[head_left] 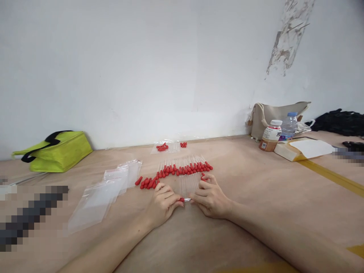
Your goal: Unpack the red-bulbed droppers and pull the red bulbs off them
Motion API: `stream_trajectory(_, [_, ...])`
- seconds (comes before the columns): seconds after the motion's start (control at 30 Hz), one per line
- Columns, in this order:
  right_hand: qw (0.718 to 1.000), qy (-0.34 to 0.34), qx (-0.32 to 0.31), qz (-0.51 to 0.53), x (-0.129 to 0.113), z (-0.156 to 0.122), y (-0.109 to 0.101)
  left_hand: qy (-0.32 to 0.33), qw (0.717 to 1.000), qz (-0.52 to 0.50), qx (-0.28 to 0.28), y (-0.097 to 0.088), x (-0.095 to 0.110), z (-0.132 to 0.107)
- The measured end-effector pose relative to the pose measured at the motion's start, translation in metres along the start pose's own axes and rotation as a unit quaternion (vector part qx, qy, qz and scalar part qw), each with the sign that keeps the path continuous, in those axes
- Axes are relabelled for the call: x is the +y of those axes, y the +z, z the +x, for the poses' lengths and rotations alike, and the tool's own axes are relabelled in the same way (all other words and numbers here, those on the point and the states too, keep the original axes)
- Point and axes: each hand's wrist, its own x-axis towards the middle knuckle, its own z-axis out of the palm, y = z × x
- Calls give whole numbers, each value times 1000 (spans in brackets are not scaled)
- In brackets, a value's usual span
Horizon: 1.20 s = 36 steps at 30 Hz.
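Note:
My left hand (163,203) and my right hand (209,197) rest on the table and meet at a small glass dropper tube (186,199). The left fingers pinch a red rubber bulb (181,199) at its end, and the right fingers pinch the clear glass. Just behind the hands lies a row of several glass droppers with red bulbs (184,168). Loose red bulbs (148,182) lie to the left of the row. A few bare glass tubes (189,182) lie between the hands.
Clear plastic bags (95,203) lie at the left. More red bulbs on a bag (162,147) sit by the wall. A lime green bag (57,151) is far left. Two bottles (271,135), a beige bag (273,113) and a box (301,149) stand at the right.

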Motion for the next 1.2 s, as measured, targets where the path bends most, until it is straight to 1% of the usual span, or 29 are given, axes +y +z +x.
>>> stream_trajectory(0.07, [1000,-1,14,1,5,-5,-2,-8,1000,0,12,-4,-5,-5])
stream_trajectory(0.2, [997,59,46,-3,19,-14,-7,-39,998,-15,36,-11,-15,-19])
stream_trajectory(0.3, [995,82,63,-2,22,-14,-7,-55,996,-55,41,-13,-18,-21])
stream_trajectory(0.33, [994,89,69,-1,21,-13,-6,-75,994,-57,49,-14,-20,-20])
stream_trajectory(0.4, [991,112,75,0,19,-11,-4,-143,987,-36,72,-18,-28,-17])
stream_trajectory(0.47, [988,141,70,6,16,-10,-4,-224,970,1,91,-27,-42,-17])
stream_trajectory(0.53, [984,163,64,17,16,-7,-6,-292,951,28,100,-40,-62,-21])
stream_trajectory(0.63, [979,185,77,31,18,-1,-7,-368,924,29,104,-57,-92,-33])
stream_trajectory(0.73, [975,200,85,38,22,12,-3,-416,904,8,99,-63,-111,-43])
stream_trajectory(0.83, [980,186,68,21,24,25,7,-427,901,16,68,-61,-115,-48])
stream_trajectory(0.9, [986,161,52,-9,23,30,15,-437,898,32,42,-59,-113,-48])
stream_trajectory(0.97, [989,135,33,-43,21,33,22,-450,892,39,28,-56,-111,-49])
stream_trajectory(1.1, [990,116,-12,-77,14,31,28,-460,887,1,35,-48,-110,-50])
stream_trajectory(1.2, [989,130,-49,-54,9,31,25,-468,882,-33,41,-43,-112,-51])
